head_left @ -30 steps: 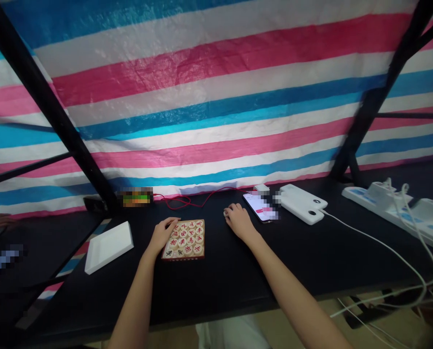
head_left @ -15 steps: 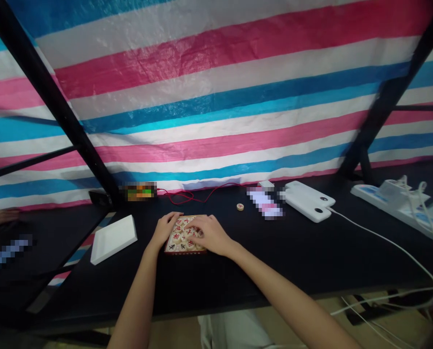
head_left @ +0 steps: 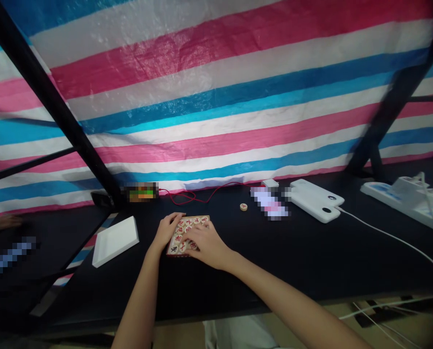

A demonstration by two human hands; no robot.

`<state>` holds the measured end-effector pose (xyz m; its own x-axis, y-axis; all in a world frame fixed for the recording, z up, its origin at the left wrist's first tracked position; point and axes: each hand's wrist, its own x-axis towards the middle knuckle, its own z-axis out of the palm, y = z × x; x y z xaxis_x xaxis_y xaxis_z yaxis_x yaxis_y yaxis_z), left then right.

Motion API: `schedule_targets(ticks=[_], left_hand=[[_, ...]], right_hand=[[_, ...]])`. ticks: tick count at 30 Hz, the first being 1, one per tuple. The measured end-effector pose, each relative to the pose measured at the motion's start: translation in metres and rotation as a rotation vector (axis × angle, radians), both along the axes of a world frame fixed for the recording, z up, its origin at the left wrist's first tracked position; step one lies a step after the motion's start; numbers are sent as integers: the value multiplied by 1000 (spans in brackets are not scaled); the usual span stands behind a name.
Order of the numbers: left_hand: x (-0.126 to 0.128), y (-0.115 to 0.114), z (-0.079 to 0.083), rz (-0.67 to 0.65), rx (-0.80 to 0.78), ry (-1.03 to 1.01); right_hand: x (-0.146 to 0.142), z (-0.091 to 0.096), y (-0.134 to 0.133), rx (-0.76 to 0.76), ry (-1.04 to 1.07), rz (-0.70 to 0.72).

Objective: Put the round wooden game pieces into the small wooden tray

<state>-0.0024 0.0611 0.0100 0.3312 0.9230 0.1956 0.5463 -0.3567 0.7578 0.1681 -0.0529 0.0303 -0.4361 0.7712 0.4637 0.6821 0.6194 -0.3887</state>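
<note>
A shallow box (head_left: 170,251) with a red-brown side holds several round Chinese chess pieces (head_left: 174,249) with red and black characters, on the black table before me. My left hand (head_left: 166,229) rests along the box's left edge, its fingers closed on that side near the far corner. Over the box's right half reaches my right hand (head_left: 208,242), with fingers bent and thumb low around a Chinese chess piece (head_left: 193,245) near the front. The hand hides the pieces beneath it. One loose Chinese chess piece (head_left: 243,207) lies on the table, right of the box.
A white box lid (head_left: 116,241) lies at left. Behind are a blurred phone (head_left: 270,203), a white charging device (head_left: 316,199) with a cable, a power strip (head_left: 394,196) and a red wire (head_left: 187,199). Another person's hand (head_left: 2,223) shows at far left.
My right hand has shifted toward the near side of the box, uncovering pieces along the far edge. My left hand stays at the box's left edge. The view has shifted slightly.
</note>
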Motion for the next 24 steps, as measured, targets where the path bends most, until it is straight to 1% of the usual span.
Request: schedule_targets(ticks=[10, 13, 15, 17, 18, 20, 22, 24], left_hand=[[2, -1, 1, 13, 11, 15], [2, -1, 1, 20, 5, 13], [1, -1, 1, 19, -2, 11], [1, -1, 0, 25, -11, 11], [1, -1, 0, 30, -17, 13], [1, -1, -1, 34, -25, 16], [0, 0, -1, 29, -25, 19], [0, 0, -1, 22, -21, 24]], right_hand=[[-1, 0, -3, -17, -57, 10], [0, 4, -4, 12, -47, 8], [8, 10, -2, 34, -13, -36], [24, 17, 3, 56, 10, -176], [34, 19, 6, 64, 6, -286], [56, 20, 13, 69, -47, -549], [77, 15, 20, 48, -144, -779], [93, 6, 25, -8, -236, -914]])
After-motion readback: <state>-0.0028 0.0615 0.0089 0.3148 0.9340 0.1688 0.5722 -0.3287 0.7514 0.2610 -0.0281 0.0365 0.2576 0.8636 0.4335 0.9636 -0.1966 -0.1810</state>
